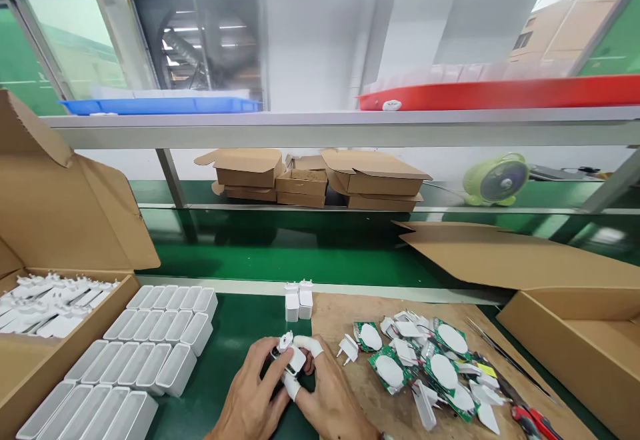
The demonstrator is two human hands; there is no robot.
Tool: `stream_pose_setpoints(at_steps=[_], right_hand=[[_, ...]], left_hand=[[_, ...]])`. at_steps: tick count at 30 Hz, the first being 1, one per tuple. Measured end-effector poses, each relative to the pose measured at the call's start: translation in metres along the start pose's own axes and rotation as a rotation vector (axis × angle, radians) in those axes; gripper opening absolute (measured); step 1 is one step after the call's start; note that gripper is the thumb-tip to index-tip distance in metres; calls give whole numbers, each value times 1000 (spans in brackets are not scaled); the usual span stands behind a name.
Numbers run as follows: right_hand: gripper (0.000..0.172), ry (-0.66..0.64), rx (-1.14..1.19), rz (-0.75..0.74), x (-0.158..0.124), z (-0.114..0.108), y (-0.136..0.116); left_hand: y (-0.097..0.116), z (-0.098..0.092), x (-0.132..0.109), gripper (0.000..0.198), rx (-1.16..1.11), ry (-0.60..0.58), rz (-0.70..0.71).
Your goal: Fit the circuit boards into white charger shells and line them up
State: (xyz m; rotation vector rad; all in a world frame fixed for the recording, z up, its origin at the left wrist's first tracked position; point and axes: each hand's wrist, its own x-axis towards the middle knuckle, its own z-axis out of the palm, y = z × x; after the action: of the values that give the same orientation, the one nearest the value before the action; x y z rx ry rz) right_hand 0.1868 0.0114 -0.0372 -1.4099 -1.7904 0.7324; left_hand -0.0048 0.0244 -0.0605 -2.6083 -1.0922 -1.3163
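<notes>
Between my left hand (pixel 255 383) and my right hand (pixel 333 393), just above the green mat, is a small white plug adapter (pixel 297 360) with pins at its top and a dark part at its left side. Fingers of both hands close round it. White wraps cover the right thumb and forefinger. Beyond the hands, several finished-looking white adapters (pixel 299 301) stand upright together. To the right lies a loose pile of green circuit boards with white round pads (pixel 390 370) and white plug pieces (pixel 349 348).
At left, rows of white open housings (pixel 173 368) stand beside a cardboard box (pixel 113 300) of white parts. Tweezers (pixel 505 353) and red-handled pliers (pixel 537 422) lie right, near an open carton (pixel 575 333). A shelf (pixel 310 135) crosses above; a green fan (pixel 496 180) sits behind.
</notes>
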Motion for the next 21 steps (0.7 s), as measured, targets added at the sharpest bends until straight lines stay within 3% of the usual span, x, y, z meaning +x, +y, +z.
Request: stream_pose_setpoints(at_steps=[3,7,14,21], right_hand=[[23,4,-27,19,0,1,-6],[23,51,-65,-60,-1,7,1],[36,101,77,-199,2,10,9],[42,82,143,34,4,11,5]], left_hand=[[-2,5,-6,49,31,-11,-15],[-6,9,-14,45,32,-37,-46],[-8,11,-17,35,43,-32,-104],[-10,14,-15,45,-18,-99,-110]])
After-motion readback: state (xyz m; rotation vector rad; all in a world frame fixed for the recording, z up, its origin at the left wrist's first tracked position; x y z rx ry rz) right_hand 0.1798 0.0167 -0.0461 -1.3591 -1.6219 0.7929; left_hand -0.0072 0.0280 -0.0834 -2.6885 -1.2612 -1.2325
